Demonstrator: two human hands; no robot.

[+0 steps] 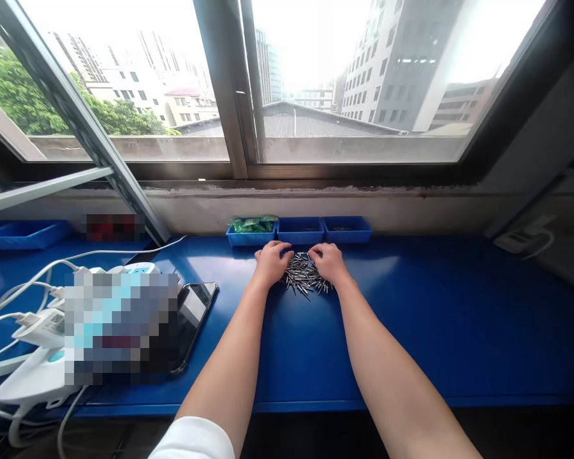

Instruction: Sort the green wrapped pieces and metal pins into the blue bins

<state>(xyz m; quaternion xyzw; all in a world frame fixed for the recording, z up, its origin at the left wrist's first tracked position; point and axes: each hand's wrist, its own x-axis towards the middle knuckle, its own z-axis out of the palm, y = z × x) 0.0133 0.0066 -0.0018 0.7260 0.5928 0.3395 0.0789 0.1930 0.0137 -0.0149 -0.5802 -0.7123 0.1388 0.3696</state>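
Observation:
A heap of small slender metal pieces (303, 275) lies on the blue table between my hands. My left hand (272, 262) is at the heap's left side, its thumb and fingers curled near each other; whether a piece is between them is too small to tell. At the right side, my right hand (328, 260) has its thumb and index finger closed on something small at the heap's upper edge, which I cannot make out. Just behind the hands stand three blue bins: one with green packets (252, 225), a middle one (300, 230) and a right one (347, 230) with a few small pieces.
The blue table (435, 319) runs under a window. At the left are a phone (198, 319), a white power strip (31, 382) with cables, a blurred-out area and a blue tray (29, 236). A metal post (124, 191) rises there; a white device (519, 239) sits far right.

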